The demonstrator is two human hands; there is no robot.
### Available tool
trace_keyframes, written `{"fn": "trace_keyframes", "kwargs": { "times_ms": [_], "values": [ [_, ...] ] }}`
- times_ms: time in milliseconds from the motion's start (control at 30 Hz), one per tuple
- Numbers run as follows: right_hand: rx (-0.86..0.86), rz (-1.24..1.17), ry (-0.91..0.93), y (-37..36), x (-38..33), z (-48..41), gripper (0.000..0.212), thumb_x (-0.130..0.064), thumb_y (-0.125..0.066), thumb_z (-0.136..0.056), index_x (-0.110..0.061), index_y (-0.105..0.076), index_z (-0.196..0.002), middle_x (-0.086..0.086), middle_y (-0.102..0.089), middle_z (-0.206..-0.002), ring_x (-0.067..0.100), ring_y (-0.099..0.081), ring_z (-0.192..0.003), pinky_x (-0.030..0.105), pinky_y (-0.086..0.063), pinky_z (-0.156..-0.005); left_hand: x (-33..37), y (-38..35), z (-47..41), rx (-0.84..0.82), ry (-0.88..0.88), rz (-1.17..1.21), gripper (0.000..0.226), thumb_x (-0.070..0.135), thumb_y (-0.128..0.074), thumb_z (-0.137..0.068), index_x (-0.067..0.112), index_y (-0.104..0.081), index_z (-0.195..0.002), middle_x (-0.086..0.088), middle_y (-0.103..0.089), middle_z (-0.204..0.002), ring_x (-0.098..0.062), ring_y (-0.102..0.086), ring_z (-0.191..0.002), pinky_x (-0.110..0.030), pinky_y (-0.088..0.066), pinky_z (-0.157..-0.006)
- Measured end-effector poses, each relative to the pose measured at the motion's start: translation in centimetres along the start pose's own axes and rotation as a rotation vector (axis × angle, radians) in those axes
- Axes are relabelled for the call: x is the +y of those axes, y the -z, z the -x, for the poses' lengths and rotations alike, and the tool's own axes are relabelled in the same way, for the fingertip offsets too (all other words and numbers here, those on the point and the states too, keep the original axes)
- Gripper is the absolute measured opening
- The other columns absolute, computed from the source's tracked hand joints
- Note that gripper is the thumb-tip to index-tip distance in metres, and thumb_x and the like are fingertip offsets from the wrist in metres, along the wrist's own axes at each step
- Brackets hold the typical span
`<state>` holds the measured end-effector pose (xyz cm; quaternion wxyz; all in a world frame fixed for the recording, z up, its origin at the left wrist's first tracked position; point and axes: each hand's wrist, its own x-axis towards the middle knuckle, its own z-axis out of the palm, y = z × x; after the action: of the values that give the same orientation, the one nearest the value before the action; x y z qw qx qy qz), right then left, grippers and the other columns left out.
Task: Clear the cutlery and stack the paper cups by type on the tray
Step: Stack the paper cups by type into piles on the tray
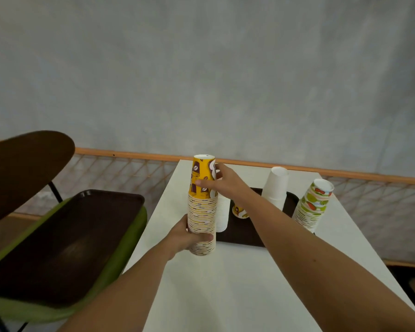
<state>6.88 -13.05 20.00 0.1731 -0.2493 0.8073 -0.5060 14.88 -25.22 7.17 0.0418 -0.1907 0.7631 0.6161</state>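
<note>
Yellow cup stack in both hands

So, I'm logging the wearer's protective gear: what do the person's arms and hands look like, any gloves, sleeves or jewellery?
Both forearms are bare for their whole visible length; no sleeve shows. The left hand and the right hand wear no gloves. No watch, bracelet or ring can be seen, though the fingers are partly hidden. No markings or straps show on either arm.
</note>
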Motion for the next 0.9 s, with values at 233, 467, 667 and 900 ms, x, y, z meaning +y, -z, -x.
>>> {"fn": "trace_keyframes", "kwargs": {
  "times_ms": [233, 467, 667, 900],
  "values": [
    [0.012, -0.114, -0.097, 0.3, 1.2, 0.0, 0.055, -0.029, -0.071, -0.081, -0.018, -0.044, -0.128, -0.002, -0.057, -0.113, 0.014, -0.054, -0.097, 0.029, -0.044, -0.080, 0.2, -0.5, 0.7, -0.089, 0.054, -0.088, 0.081, 0.032, -0.080, -0.070, 0.028, -0.035, -0.138, 0.000, -0.048, -0.138, -0.026, -0.045, -0.128, -0.046, -0.048, -0.096],
    [0.077, -0.163, -0.129, 0.3, 1.1, -1.8, 0.054, -0.034, -0.074, -0.076, -0.021, -0.048, -0.122, 0.001, -0.061, -0.117, 0.020, -0.059, -0.101, 0.038, -0.048, -0.082, 0.0, 0.1, -0.3, -0.076, 0.061, -0.086, 0.082, 0.034, -0.081, -0.069, 0.028, -0.036, -0.138, 0.001, -0.048, -0.139, -0.026, -0.045, -0.129, -0.047, -0.048, -0.098],
    [0.128, -0.225, -0.131, 0.6, 0.5, -3.2, 0.051, -0.034, -0.076, -0.075, -0.025, -0.049, -0.117, 0.000, -0.062, -0.118, 0.022, -0.060, -0.105, 0.041, -0.048, -0.080, -0.5, 0.5, -1.6, -0.071, 0.040, -0.079, 0.082, 0.033, -0.081, -0.069, 0.028, -0.036, -0.137, 0.002, -0.048, -0.139, -0.025, -0.045, -0.129, -0.049, -0.043, -0.104],
    [0.228, -0.348, -0.084, 1.5, -1.0, -4.2, 0.052, -0.029, -0.077, -0.075, -0.022, -0.050, -0.120, 0.001, -0.064, -0.117, 0.023, -0.062, -0.104, 0.040, -0.050, -0.076, -0.8, 0.8, -3.2, -0.072, 0.029, -0.046, 0.084, 0.029, -0.081, -0.069, 0.028, -0.034, -0.138, 0.002, -0.047, -0.139, -0.024, -0.044, -0.129, -0.050, -0.041, -0.106]
  ]
}}
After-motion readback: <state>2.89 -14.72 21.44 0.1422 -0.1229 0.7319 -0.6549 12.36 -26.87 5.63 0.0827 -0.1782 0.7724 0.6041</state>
